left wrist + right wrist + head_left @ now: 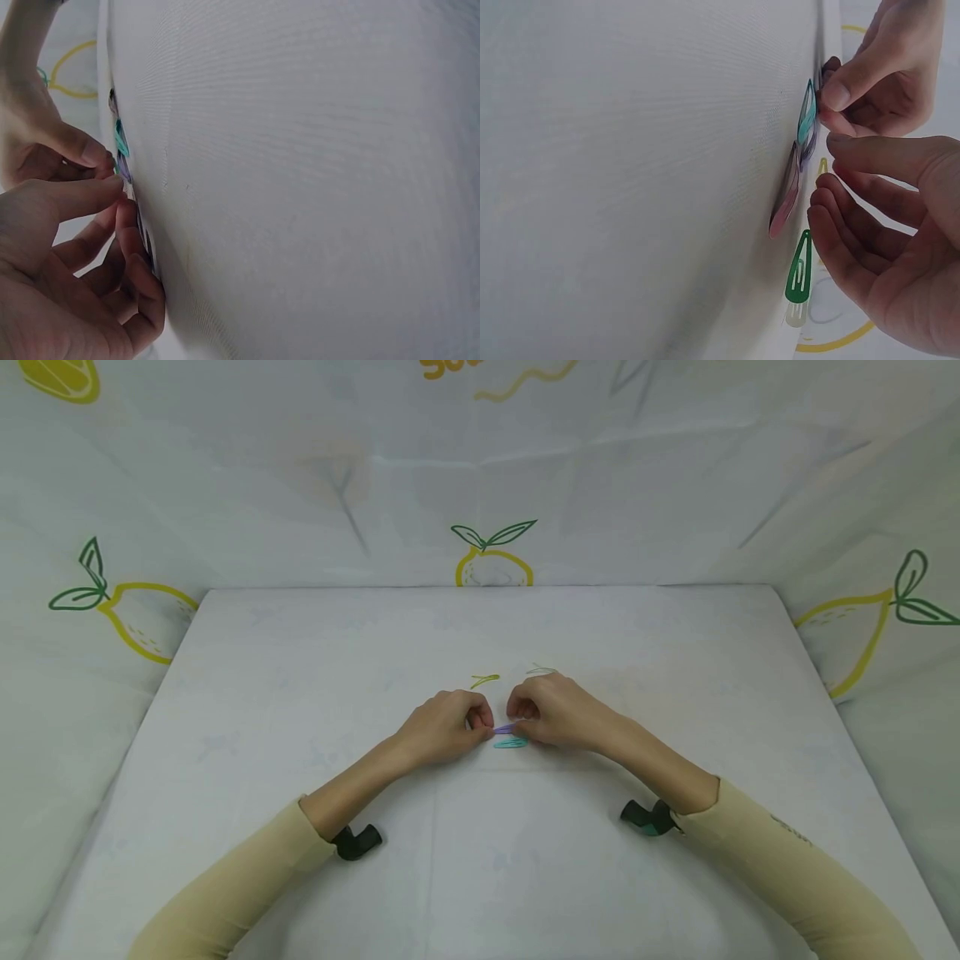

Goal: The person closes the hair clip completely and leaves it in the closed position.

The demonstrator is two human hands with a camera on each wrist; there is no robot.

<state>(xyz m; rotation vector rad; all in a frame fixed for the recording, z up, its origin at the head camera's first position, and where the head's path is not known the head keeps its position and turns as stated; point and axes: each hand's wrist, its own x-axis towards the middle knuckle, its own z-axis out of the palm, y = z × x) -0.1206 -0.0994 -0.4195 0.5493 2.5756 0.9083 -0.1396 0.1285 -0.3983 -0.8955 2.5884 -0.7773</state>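
Clips [510, 743] are purple, turquoise, yellow, green and pink, the white backdrop [480, 468] lemon-patterned.

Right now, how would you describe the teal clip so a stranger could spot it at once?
Start at the white table and go to the gap between the left hand and the right hand. There, just nearer the person than the purple clip, lies the teal clip. Its bright blue-green sets it apart from that purple, the pink clip and the darker green clip.

High on the white cloth backdrop [480, 477], orange letters [434, 373], their tops cut off from view, look like "sou". A small dark marking [791, 829] on the right sleeve [795, 881] is too tiny to read.
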